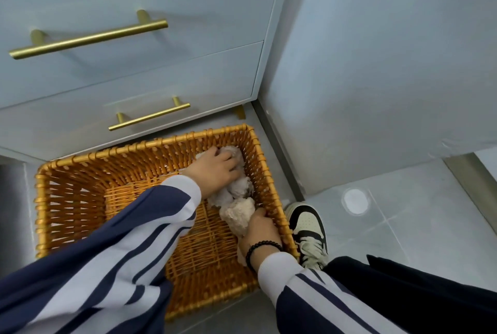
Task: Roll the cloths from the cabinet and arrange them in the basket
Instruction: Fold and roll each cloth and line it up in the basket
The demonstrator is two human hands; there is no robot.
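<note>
An orange wicker basket (80,172) stands on the floor in front of the cabinet (134,78). Several rolled fluffy whitish cloths lie in a row along its right wall. My left hand (215,169) reaches into the far right corner and presses down on the farthest rolled cloth (236,152), fingers spread over it. Two more rolls (239,188) lie just below that hand. My right hand (259,228), with a black bead bracelet on the wrist, grips the nearest cream roll (239,215) against the right wall.
The pale blue cabinet has two drawers with brass bar handles (88,37), both closed. A wall (376,64) rises at the right. My shoe (308,228) stands on the grey tiled floor beside the basket's right rim. A round floor drain (355,200) sits farther right.
</note>
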